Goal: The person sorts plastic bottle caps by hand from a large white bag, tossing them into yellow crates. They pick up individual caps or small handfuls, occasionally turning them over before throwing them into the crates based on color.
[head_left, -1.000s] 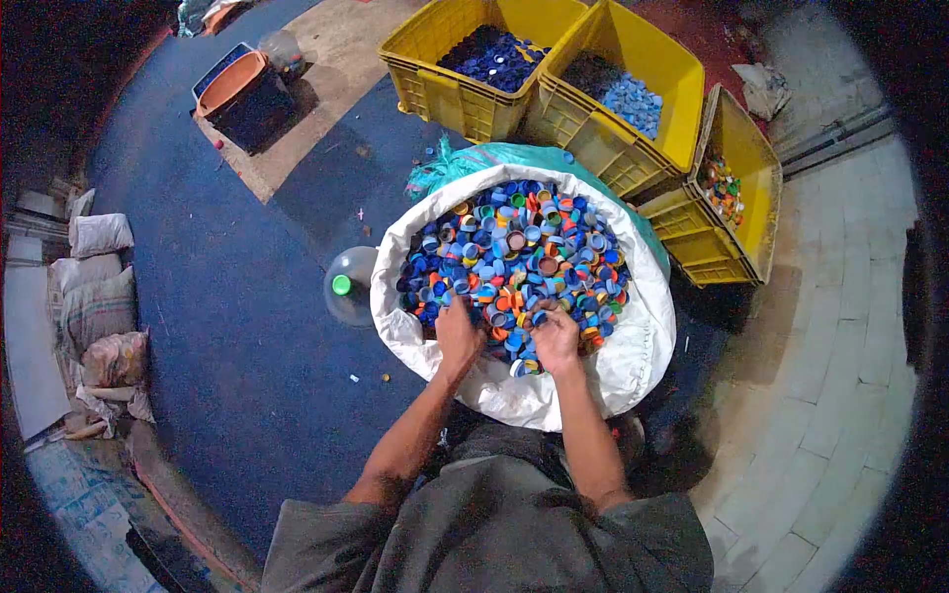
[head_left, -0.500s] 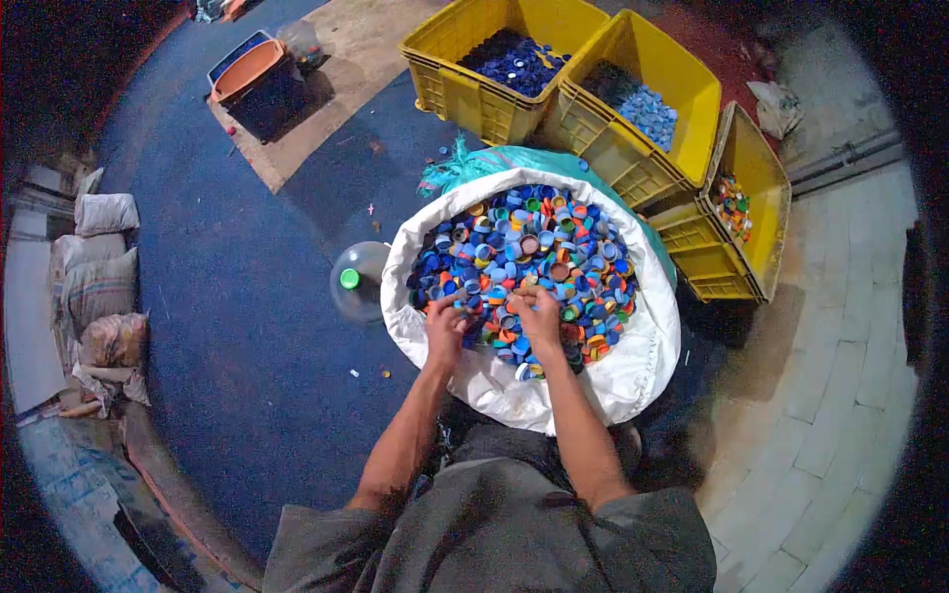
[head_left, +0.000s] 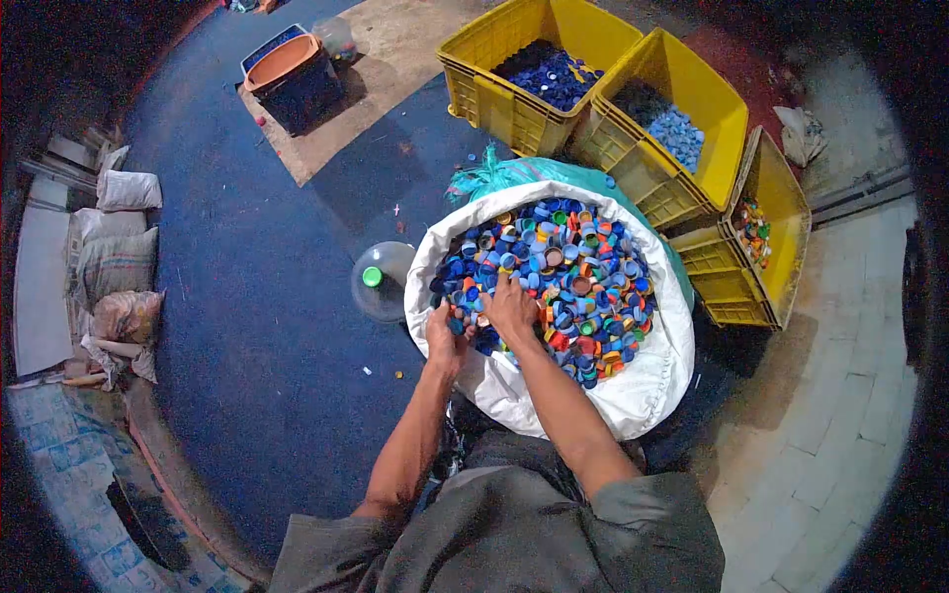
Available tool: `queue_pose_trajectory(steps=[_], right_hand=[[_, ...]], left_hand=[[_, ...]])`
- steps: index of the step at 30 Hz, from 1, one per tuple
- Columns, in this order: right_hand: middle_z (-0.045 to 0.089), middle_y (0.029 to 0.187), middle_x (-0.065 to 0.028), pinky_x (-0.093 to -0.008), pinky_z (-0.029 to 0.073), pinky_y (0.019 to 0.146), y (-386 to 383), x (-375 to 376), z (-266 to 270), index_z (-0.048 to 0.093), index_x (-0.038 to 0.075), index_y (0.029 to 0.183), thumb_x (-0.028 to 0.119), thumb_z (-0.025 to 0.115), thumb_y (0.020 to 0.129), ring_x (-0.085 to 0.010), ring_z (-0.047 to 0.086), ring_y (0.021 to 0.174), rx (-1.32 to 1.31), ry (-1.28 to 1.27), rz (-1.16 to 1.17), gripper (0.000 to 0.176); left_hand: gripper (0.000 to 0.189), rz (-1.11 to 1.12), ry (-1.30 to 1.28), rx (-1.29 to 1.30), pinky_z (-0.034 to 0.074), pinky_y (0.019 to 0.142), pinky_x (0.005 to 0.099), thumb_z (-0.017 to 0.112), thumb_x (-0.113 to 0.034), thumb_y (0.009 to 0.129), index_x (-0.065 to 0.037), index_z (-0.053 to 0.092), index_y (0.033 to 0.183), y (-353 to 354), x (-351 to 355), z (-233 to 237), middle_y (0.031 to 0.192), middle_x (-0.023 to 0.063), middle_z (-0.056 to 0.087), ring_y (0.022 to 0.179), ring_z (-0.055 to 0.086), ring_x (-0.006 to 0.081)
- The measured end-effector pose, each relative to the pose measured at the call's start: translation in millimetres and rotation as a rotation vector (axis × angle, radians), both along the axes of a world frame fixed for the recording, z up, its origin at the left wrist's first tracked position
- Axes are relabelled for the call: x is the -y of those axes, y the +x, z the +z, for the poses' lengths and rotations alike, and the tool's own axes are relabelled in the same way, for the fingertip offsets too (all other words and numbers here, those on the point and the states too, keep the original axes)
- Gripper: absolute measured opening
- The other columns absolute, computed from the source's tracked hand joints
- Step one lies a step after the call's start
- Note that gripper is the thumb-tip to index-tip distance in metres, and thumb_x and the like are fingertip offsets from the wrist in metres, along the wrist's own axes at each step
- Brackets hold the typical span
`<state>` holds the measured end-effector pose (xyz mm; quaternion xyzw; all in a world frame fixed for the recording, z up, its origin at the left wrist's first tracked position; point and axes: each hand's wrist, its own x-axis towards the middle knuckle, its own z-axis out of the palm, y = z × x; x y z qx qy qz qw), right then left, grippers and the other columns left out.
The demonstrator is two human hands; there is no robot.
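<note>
A white woven sack (head_left: 554, 407) with a rolled-down rim stands in front of me, filled with loose plastic bottle caps (head_left: 568, 259), mostly blue, with orange, green, red and brown ones among them. At the sack's left inner edge, my left hand (head_left: 445, 333) is curled, palm turned inward, around a few caps, a dark teal-blue one showing at its fingers. Just to its right, my right hand (head_left: 511, 311) is bent down over the pile with its back toward me. Its fingertips touch the caps; what they grip is hidden.
Several yellow crates (head_left: 682, 193) stand behind and right of the sack, holding sorted caps. A teal sack (head_left: 534, 174) lies against the far rim. Left is a clear large bottle with a green cap (head_left: 372, 277). Farther off are an orange-rimmed tub (head_left: 283, 63) and stuffed bags (head_left: 124, 259).
The view has shifted, so the sack and crates appear lower and farther right. My right hand has moved left across the pile, closer to my left hand, which has turned palm inward.
</note>
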<state>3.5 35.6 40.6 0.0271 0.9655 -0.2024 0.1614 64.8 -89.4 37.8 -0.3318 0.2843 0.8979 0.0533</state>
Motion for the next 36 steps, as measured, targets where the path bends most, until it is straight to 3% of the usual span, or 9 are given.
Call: queue_pose_trajectory(steps=[6,10,11,14,20,26,30,33,36], right_hand=[[0.062,0.096,-0.0194,-0.0451,0.051,0.072,5.8,-14.3,-15.8,0.053,0.001,0.11,0.029,0.07,0.075,-0.0343,0.064,0.086,-0.178,-0.184,-0.094,0.048],[0.065,0.084,-0.0067,-0.0301,0.049,0.061,14.1,-52.6,-6.3,0.059,0.0,0.103,0.022,0.07,0.077,-0.0192,0.062,0.071,-0.418,-0.73,-0.348,0.036],[0.064,0.082,-0.0046,-0.0272,0.046,0.057,21.9,-69.4,-8.9,0.059,0.001,0.102,0.023,0.068,0.079,-0.0161,0.058,0.066,-0.212,-0.935,-0.533,0.033],[0.057,0.074,-0.0023,-0.025,0.038,0.052,38.9,-100.2,21.1,0.059,0.002,0.1,0.027,0.059,0.085,-0.0115,0.047,0.058,0.159,-1.687,-0.94,0.03],[0.053,0.073,-0.0054,-0.0326,0.043,0.061,59.9,-122.2,27.8,0.058,0.0,0.101,0.025,0.049,0.084,-0.0174,0.05,0.063,0.245,-1.888,-1.053,0.031],[0.054,0.073,-0.0069,-0.0345,0.046,0.064,70.6,-124.6,22.4,0.057,-0.002,0.103,0.026,0.047,0.086,-0.0195,0.053,0.064,0.228,-1.924,-1.07,0.035],[0.054,0.074,-0.0071,-0.0346,0.045,0.064,74.3,-118.7,27.6,0.055,-0.003,0.105,0.025,0.046,0.084,-0.0188,0.052,0.064,0.223,-1.863,-1.052,0.036],[0.054,0.075,-0.0071,-0.0343,0.044,0.066,77.0,-117.7,23.4,0.054,-0.003,0.106,0.024,0.046,0.083,-0.0184,0.052,0.065,0.263,-1.918,-1.066,0.037],[0.055,0.076,-0.0071,-0.0341,0.043,0.066,77.3,-113.4,24.2,0.054,-0.003,0.106,0.025,0.045,0.084,-0.0183,0.051,0.065,0.285,-1.959,-1.102,0.037]], left_hand=[[0.019,-0.17,-0.568,0.094,0.042,0.048,0.0202,0.061,-0.021,0.088,-0.005,0.052,0.094,-6.2,-19.1,37.0,0.068,-0.0012,0.051,0.059,0.051,0.0073],[0.039,-0.313,-0.818,0.013,0.046,0.059,0.0242,0.074,-0.023,0.077,-0.002,0.054,0.104,-13.4,-32.8,-5.6,0.076,0.0023,0.059,0.066,0.056,0.0092],[0.046,-0.4,-1.147,-0.055,0.049,0.068,0.0275,0.077,-0.023,0.073,0.001,0.054,0.105,-14.7,-35.5,4.2,0.083,0.0067,0.063,0.073,0.061,0.0141],[0.045,-0.456,-1.278,-0.204,0.05,0.074,0.0313,0.076,-0.021,0.074,0.002,0.052,0.105,-29.7,-47.3,-11.5,0.089,0.0129,0.066,0.082,0.064,0.0203],[0.05,-0.613,-1.43,-0.324,0.05,0.074,0.0419,0.073,-0.022,0.075,0.001,0.046,0.11,-59.4,-67.2,-16.5,0.092,0.0213,0.065,0.087,0.064,0.0361],[0.057,-0.81,-1.486,-0.161,0.049,0.072,0.0467,0.075,-0.028,0.07,0.001,0.046,0.109,-72.2,-76.6,-6.9,0.088,0.023,0.065,0.083,0.063,0.041],[0.055,-0.756,-1.422,-0.195,0.051,0.07,0.04,0.075,-0.03,0.071,0.003,0.052,0.11,-73.7,-76.8,-20.3,0.088,0.0206,0.065,0.079,0.065,0.0342],[0.046,-0.531,-1.214,-0.265,0.051,0.066,0.034,0.072,-0.029,0.075,0.002,0.058,0.107,-68.8,-76.2,-33.3,0.084,0.0119,0.066,0.072,0.064,0.0237],[0.036,-0.6,-0.57,-0.108,0.047,0.056,0.0271,0.068,-0.026,0.08,-0.001,0.06,0.106,-64.8,-70.6,-11.6,0.079,0.0024,0.063,0.061,0.056,0.0122]])
